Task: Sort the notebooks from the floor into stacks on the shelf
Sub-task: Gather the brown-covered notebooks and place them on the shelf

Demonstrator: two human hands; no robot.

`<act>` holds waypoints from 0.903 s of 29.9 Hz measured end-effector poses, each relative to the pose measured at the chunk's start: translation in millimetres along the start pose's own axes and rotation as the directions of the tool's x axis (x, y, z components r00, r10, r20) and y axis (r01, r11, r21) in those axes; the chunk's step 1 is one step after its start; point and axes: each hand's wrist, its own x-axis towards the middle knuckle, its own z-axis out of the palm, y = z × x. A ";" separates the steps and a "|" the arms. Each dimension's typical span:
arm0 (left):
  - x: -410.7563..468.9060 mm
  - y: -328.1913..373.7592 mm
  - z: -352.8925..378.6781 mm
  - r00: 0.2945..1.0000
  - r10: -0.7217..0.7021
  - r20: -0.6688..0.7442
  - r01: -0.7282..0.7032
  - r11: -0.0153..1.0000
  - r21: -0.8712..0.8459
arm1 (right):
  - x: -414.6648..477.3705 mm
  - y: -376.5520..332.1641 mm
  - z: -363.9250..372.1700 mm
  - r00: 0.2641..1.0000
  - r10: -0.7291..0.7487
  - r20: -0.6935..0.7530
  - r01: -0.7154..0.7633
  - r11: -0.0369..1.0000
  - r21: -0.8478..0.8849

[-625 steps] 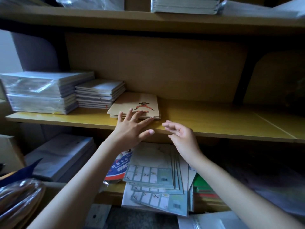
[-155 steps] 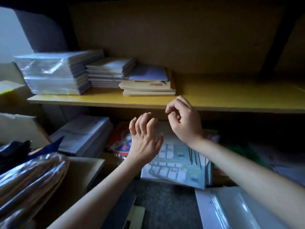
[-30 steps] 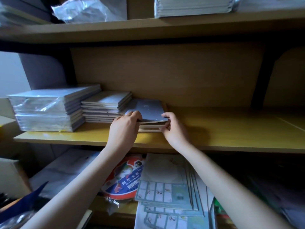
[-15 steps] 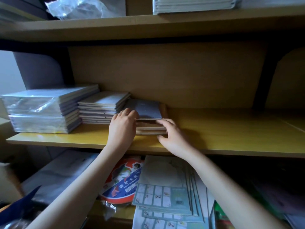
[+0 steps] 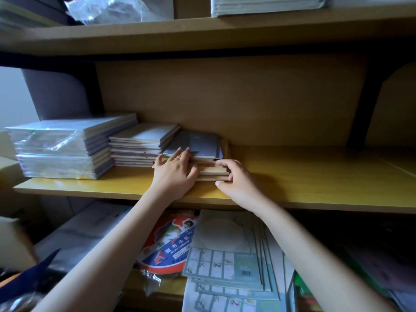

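A short stack of brown notebooks (image 5: 212, 170) with a grey-blue notebook (image 5: 198, 144) on top lies on the yellow wooden shelf (image 5: 304, 176), left of centre. My left hand (image 5: 174, 171) presses on the stack's front left, its straight fingers reaching onto the grey cover. My right hand (image 5: 235, 180) is at the front right corner, fingers curled against the stack's edge and thumb low by the shelf board. The brown edges are slightly uneven between my hands.
A taller stack of grey notebooks (image 5: 144, 143) touches the stack's left side, and plastic-wrapped packs (image 5: 65, 149) lie further left. Below the shelf are teal grid-printed booklets (image 5: 225, 266) and a round red-blue pack (image 5: 171, 244). An upper shelf (image 5: 202, 32) holds more packs.
Both hands have slid lower along the stack's front edge. The right hand's fingers have curled round the front right corner. The grey notebook has settled further back on the stack.
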 end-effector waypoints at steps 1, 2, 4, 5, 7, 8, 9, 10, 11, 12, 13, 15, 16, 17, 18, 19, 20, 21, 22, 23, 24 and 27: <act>-0.9 1.3 -0.8 1.000 -0.009 0.007 0.009 1.000 0.001 | -0.4 0.0 0.4 1.000 -0.001 0.001 0.001 1.000 -0.004; -2.2 2.9 -2.3 1.000 -0.020 0.009 0.020 1.000 -0.006 | -1.0 -0.5 0.5 1.000 -0.006 -0.004 0.006 1.000 -0.003; -6.7 5.4 -5.5 0.999 -0.040 -0.028 0.039 0.999 -0.031 | -4.5 -3.6 0.2 0.998 -0.032 -0.058 0.035 0.998 0.056; -12.1 7.3 -6.6 0.995 -0.031 -0.096 0.027 0.999 -0.044 | -9.2 -6.4 0.0 0.993 -0.053 -0.108 0.066 0.991 0.114; -32.3 15.0 -7.7 0.961 0.017 -0.277 -0.042 0.996 -0.081 | -27.2 -12.5 0.2 0.957 -0.116 -0.266 0.169 0.968 0.184; -46.8 20.2 -5.1 0.938 0.055 -0.343 -0.091 0.992 -0.091 | -39.5 -13.8 1.2 0.924 -0.155 -0.349 0.224 0.960 0.167; -63.6 26.6 -0.2 0.923 0.101 -0.372 -0.142 0.986 -0.084 | -52.8 -13.6 3.1 0.892 -0.197 -0.406 0.270 0.954 0.130; -81.9 33.6 7.8 0.914 0.165 -0.370 -0.198 0.979 -0.053 | -66.9 -12.3 6.0 0.873 -0.241 -0.424 0.306 0.947 0.093; -99.9 40.1 17.1 0.909 0.230 -0.348 -0.252 0.968 -0.018 | -80.7 -10.1 9.3 0.872 -0.278 -0.403 0.332 0.941 0.069; -122.9 45.8 28.1 0.911 0.270 -0.313 -0.286 0.958 -0.007 | -99.4 -6.5 14.7 0.885 -0.300 -0.356 0.343 0.937 0.064; -139.8 50.1 37.1 0.913 0.281 -0.297 -0.299 0.954 -0.015 | -114.2 -3.7 18.0 0.898 -0.314 -0.308 0.350 0.934 0.068; -183.7 53.7 57.7 0.949 0.226 -0.220 -0.243 0.969 -0.054 | -150.5 6.4 28.9 0.948 -0.264 -0.179 0.287 0.951 0.116; -209.2 54.3 67.8 0.971 0.188 -0.145 -0.200 0.977 -0.073 | -171.0 12.5 35.2 0.974 -0.201 -0.104 0.215 0.967 0.140; -237.4 53.1 79.0 0.988 0.146 -0.054 -0.151 0.984 -0.100 | -192.3 17.6 41.4 0.992 -0.122 -0.014 0.123 0.979 0.163; -267.0 50.6 91.5 0.994 0.098 0.050 -0.091 0.989 -0.120 | -213.1 25.8 48.7 0.995 -0.038 0.093 0.021 0.984 0.175; -296.6 47.5 103.7 0.986 0.040 0.159 -0.019 0.991 -0.133 | -233.0 34.2 54.8 0.977 0.040 0.212 -0.076 0.983 0.166; -323.6 44.8 111.5 0.963 -0.034 0.269 0.070 0.990 -0.125 | -250.4 42.6 59.7 0.942 0.099 0.322 -0.154 0.977 0.149; -345.6 41.3 116.0 0.936 -0.112 0.333 0.148 0.985 -0.083 | -265.0 50.0 62.8 0.900 0.133 0.415 -0.205 0.970 0.133; -364.3 36.1 118.9 0.890 -0.198 0.411 0.225 0.974 -0.018 | -276.9 56.0 64.7 0.858 0.155 0.490 -0.243 0.963 0.120; -380.5 29.9 122.6 0.828 -0.278 0.487 0.295 0.954 0.042 | -287.4 60.9 65.5 0.813 0.176 0.555 -0.280 0.954 0.108; -394.2 22.2 127.1 0.756 -0.344 0.557 0.360 0.929 0.086 | -296.3 64.8 66.0 0.768 0.195 0.611 -0.314 0.945 0.092; -416.3 3.8 133.5 0.614 -0.509 0.604 0.592 0.803 0.075 | -316.3 71.3 66.8 0.653 0.226 0.722 -0.359 0.933 0.033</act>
